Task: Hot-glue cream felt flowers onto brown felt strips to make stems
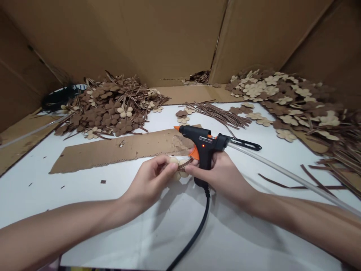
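Note:
My left hand [152,178] is closed, pinching a beige fabric flower [180,174] between thumb and fingers. A short brown strip [185,164] with light stitching lies across the flower. Resting in my right hand [225,175] is a black hot glue gun [207,146] with an orange trigger and an orange tip, its red light lit. The gun points left, above the flower. My right thumb reaches past the handle and touches the strip's right end. Some fingers of the right hand are hidden behind the handle.
A long cardboard strip [113,152] lies on the white table [107,241]. Brown and beige flowers with strips form a left pile [109,109] and a right pile [282,90]. A strip bundle [221,114] lies between. The gun's cord [194,239] runs toward me; a clear glue stick [282,171] trails right.

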A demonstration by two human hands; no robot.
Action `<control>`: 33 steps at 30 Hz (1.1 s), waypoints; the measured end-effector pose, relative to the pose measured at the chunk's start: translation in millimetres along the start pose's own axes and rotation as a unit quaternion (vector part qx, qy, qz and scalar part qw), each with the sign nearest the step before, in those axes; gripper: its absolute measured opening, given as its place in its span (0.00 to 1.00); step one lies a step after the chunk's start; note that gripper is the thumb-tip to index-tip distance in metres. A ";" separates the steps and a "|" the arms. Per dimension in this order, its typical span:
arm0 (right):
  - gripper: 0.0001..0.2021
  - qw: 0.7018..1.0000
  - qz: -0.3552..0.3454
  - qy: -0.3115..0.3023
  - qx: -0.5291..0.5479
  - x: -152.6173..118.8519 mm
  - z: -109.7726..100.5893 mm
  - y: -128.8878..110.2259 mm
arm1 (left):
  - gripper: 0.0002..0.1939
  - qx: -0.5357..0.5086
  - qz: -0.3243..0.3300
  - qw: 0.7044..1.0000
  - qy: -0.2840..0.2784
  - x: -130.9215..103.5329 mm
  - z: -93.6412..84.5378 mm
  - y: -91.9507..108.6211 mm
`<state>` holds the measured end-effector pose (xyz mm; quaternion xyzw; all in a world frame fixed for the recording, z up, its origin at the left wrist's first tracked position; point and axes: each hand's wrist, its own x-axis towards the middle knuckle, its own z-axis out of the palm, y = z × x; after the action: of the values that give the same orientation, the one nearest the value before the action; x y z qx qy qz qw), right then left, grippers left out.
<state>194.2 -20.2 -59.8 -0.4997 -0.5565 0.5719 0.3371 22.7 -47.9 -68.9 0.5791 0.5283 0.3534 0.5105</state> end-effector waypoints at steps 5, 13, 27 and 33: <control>0.09 1.000 0.001 0.000 -0.006 -1.0 -0.6 1.2 | 0.18 -0.037 -0.033 0.998 0.024 2.3 1.7 1.2; 0.09 0.997 -0.026 0.038 -0.060 -2.9 0.2 3.2 | 0.15 -0.083 -0.072 0.991 0.074 2.2 5.2 8.9; 0.09 0.998 -0.034 0.032 -0.043 0.4 0.3 4.8 | 0.13 -0.160 -0.102 0.980 0.062 2.5 4.5 10.7; 0.11 0.999 -0.016 0.027 -0.010 1.2 0.0 5.6 | 0.13 -0.139 -0.070 0.985 0.069 3.9 3.1 9.9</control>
<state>194.8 -19.9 -65.5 -0.5092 -0.5609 0.5472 0.3561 28.9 -44.0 -60.5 0.4382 0.5473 0.4255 0.5722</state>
